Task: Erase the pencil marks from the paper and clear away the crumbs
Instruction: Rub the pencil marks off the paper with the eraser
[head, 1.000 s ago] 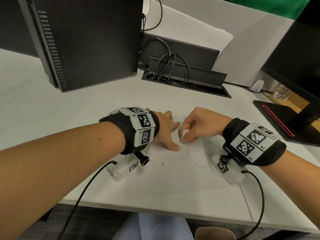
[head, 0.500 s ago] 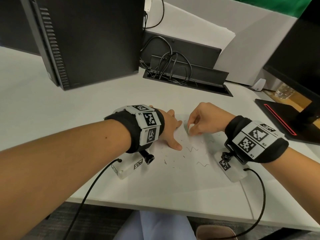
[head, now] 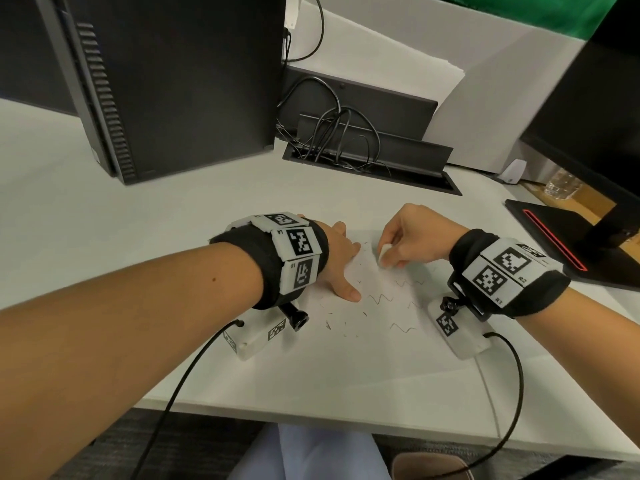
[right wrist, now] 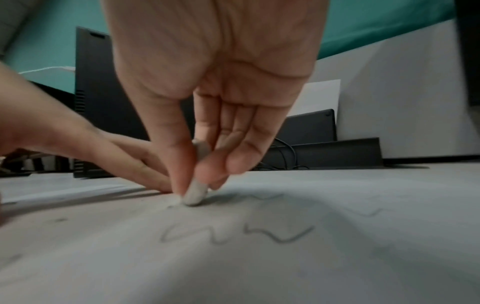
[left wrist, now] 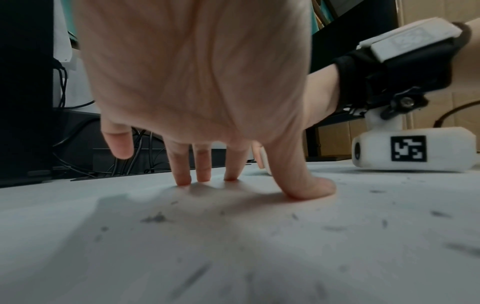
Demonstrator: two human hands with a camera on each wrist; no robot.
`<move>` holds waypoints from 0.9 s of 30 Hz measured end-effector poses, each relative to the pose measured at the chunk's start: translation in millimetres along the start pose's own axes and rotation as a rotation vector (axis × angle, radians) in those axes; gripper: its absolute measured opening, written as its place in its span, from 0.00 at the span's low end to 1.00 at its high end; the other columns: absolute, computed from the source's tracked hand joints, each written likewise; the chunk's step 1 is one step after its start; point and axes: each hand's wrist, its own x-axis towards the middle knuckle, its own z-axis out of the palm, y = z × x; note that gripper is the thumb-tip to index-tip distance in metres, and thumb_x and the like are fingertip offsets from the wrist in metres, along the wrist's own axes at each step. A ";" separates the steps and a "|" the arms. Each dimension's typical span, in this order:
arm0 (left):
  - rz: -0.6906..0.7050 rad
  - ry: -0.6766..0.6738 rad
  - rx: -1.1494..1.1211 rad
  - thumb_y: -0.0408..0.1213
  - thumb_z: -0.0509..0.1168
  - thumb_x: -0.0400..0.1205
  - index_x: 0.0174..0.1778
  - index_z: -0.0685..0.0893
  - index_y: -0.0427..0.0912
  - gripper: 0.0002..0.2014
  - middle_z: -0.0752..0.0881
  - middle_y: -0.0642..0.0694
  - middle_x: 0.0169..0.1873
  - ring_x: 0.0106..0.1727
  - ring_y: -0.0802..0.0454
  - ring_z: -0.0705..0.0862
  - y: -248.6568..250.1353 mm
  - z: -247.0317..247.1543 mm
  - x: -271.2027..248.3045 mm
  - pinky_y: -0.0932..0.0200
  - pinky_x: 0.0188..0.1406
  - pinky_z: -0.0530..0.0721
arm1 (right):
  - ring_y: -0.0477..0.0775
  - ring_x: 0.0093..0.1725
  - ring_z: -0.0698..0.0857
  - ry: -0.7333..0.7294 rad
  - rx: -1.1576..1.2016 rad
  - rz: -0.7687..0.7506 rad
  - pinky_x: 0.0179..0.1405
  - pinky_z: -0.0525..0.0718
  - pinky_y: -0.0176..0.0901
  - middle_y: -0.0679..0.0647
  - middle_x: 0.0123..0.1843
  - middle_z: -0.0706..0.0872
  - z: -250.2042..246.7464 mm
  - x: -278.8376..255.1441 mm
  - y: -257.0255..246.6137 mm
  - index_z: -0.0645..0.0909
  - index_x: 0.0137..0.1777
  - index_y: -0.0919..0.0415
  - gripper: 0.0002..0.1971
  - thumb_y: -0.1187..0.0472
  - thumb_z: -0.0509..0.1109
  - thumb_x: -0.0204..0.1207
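Note:
A white sheet of paper (head: 363,344) lies on the desk with wavy pencil marks (head: 381,298) and dark eraser crumbs (head: 328,325) on it. My left hand (head: 341,261) presses the sheet flat with spread straight fingers (left wrist: 183,174) and thumb. My right hand (head: 412,242) pinches a small white eraser (head: 383,253) between thumb and fingers, its tip (right wrist: 194,194) touching the paper just beyond the wavy marks (right wrist: 233,233). Crumbs (left wrist: 155,218) are scattered near my left wrist.
A black computer tower (head: 166,81) stands at the back left. A cable tray (head: 370,161) with black wires sits behind the paper. A monitor stand (head: 568,233) is at the right. The desk's front edge (head: 311,415) runs close to my body.
My right hand rubbed the eraser away from me and back toward me over the upper marks. My left hand stayed pressed on the paper.

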 end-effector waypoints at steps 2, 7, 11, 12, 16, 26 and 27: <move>0.000 -0.007 0.003 0.68 0.59 0.75 0.83 0.46 0.52 0.46 0.53 0.45 0.81 0.77 0.43 0.64 -0.3 0.7 0.8 0.39 0.72 0.64 | 0.45 0.28 0.84 -0.048 -0.003 -0.018 0.39 0.86 0.36 0.58 0.36 0.91 3.7 -2.6 -2.1 0.89 0.37 0.62 0.02 0.68 0.77 0.65; 0.008 0.018 0.006 0.68 0.59 0.75 0.83 0.48 0.52 0.46 0.56 0.45 0.79 0.77 0.42 0.63 -1.3 0.9 1.5 0.38 0.71 0.64 | 0.42 0.29 0.83 0.038 -0.032 0.021 0.32 0.81 0.25 0.52 0.33 0.88 -1.6 0.5 6.4 0.89 0.38 0.62 0.03 0.68 0.76 0.65; 0.003 0.026 -0.026 0.69 0.60 0.74 0.83 0.49 0.54 0.46 0.57 0.47 0.79 0.77 0.43 0.62 -3.3 3.6 2.3 0.37 0.72 0.61 | 0.42 0.29 0.82 0.013 -0.004 0.030 0.27 0.77 0.22 0.47 0.29 0.85 -1.2 -0.7 8.0 0.87 0.35 0.58 0.04 0.68 0.76 0.66; -0.002 0.028 -0.033 0.69 0.60 0.73 0.83 0.51 0.53 0.46 0.57 0.47 0.79 0.77 0.43 0.63 -3.9 3.9 2.3 0.37 0.72 0.60 | 0.43 0.29 0.82 0.014 0.030 0.032 0.27 0.77 0.22 0.47 0.29 0.85 -1.6 -0.4 7.5 0.86 0.34 0.58 0.05 0.68 0.76 0.67; -0.024 0.022 -0.038 0.70 0.59 0.73 0.82 0.53 0.45 0.48 0.59 0.48 0.78 0.77 0.45 0.63 -4.4 4.4 1.6 0.37 0.74 0.60 | 0.41 0.25 0.82 0.001 0.049 0.010 0.29 0.78 0.26 0.48 0.26 0.85 3.0 2.5 -2.4 0.84 0.32 0.55 0.08 0.68 0.76 0.66; -0.019 0.029 -0.042 0.70 0.59 0.74 0.82 0.53 0.46 0.47 0.60 0.47 0.77 0.77 0.44 0.63 -4.0 6.5 3.3 0.37 0.73 0.62 | 0.39 0.26 0.82 -0.052 0.058 -0.077 0.42 0.84 0.38 0.52 0.31 0.89 10.7 6.8 -10.3 0.88 0.38 0.58 0.03 0.63 0.78 0.66; -0.018 0.032 -0.044 0.69 0.59 0.74 0.82 0.54 0.46 0.46 0.61 0.47 0.77 0.76 0.44 0.64 -4.3 6.5 3.6 0.37 0.73 0.62 | 0.42 0.28 0.83 -0.086 0.081 -0.088 0.43 0.84 0.38 0.56 0.33 0.90 12.0 6.1 -11.7 0.88 0.40 0.60 0.05 0.63 0.79 0.65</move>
